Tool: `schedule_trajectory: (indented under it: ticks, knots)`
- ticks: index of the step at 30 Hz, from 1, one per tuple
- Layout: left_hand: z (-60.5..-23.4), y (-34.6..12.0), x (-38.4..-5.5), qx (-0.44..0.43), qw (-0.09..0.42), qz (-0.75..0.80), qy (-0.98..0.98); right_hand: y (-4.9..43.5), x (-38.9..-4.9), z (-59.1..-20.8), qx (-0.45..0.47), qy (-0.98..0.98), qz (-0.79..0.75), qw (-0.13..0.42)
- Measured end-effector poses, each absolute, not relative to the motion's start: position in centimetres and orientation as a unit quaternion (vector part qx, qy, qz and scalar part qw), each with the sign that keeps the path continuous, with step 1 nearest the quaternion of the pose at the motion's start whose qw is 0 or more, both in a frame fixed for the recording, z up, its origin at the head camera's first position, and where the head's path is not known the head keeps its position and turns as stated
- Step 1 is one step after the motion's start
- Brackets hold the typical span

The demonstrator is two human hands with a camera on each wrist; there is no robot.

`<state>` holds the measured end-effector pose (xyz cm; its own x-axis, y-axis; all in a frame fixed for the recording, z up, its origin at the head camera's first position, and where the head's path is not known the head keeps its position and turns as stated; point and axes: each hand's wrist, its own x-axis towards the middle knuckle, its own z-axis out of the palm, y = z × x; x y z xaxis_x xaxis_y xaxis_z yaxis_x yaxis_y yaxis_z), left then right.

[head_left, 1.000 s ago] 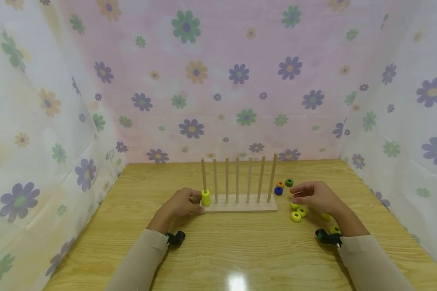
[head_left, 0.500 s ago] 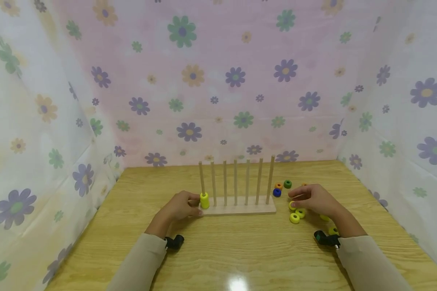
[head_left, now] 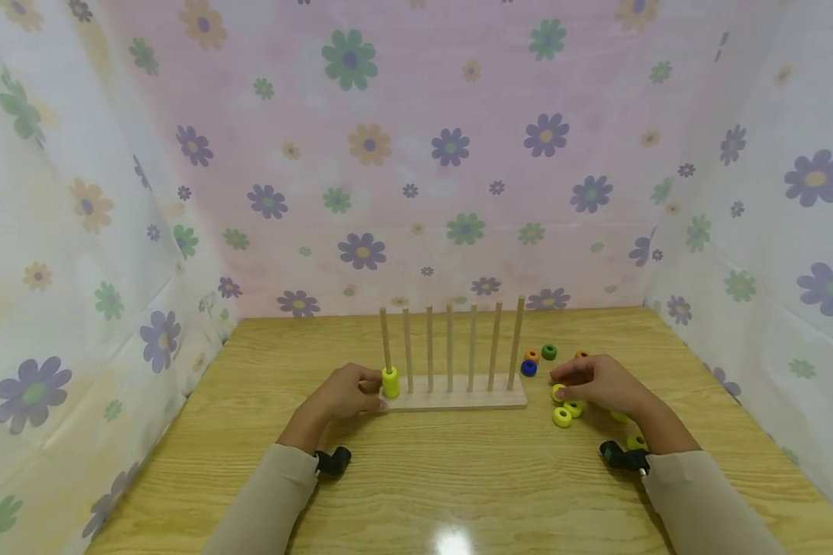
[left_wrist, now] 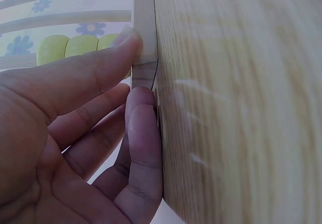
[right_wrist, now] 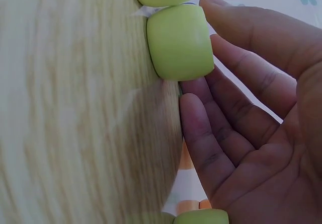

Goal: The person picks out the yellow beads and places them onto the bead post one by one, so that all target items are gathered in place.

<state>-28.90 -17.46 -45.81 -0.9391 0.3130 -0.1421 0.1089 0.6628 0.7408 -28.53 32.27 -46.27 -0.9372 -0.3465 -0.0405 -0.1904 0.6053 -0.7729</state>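
Beads (head_left: 561, 422) in yellow lie on the desk (head_left: 423, 478) just beyond the right end of the rack (head_left: 451, 399), loosely grouped about my right grip (head_left: 609, 388). Within the last second that grip has dipped a little, bringing thumb and index finger down nearly to bead level, and an orange bead (head_left: 581, 354) it was covering now shows past my knuckles. My right grip is half open, thumb and index spread, with a yellow bead (head_left: 557, 391) at the thumb; whether I have hold of it I cannot tell, since other beads block part of the right wrist view. Meanwhile my left grip (head_left: 345, 391) has stayed at the rack's left end, pinching the base, thumb over it and fingers tucked against the end. On the rack's leftmost peg (head_left: 386, 339) sits a yellow stack (head_left: 390, 383), at least three high; it has not grown over this second and the other pegs are bare, so I judge my threading to be at an early stage, at the pick-up. Past the rack's right end are also a blue bead (head_left: 529, 369) and a green bead (head_left: 549, 352).
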Motion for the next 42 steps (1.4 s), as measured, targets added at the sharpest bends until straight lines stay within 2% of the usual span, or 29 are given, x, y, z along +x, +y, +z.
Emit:
schedule_trajectory:
  ticks: [18,42]
  knots:
    - [-46.0,-17.6,-28.7,0.136,0.139,0.414,0.889,32.4,-28.5,-46.4,-0.155,0.884,-0.429,0.102]
    - [-45.9,-17.7,-28.8,0.147,0.136,0.418,0.886,31.8,-28.0,-45.4,-0.151,0.900,-0.401,0.075]
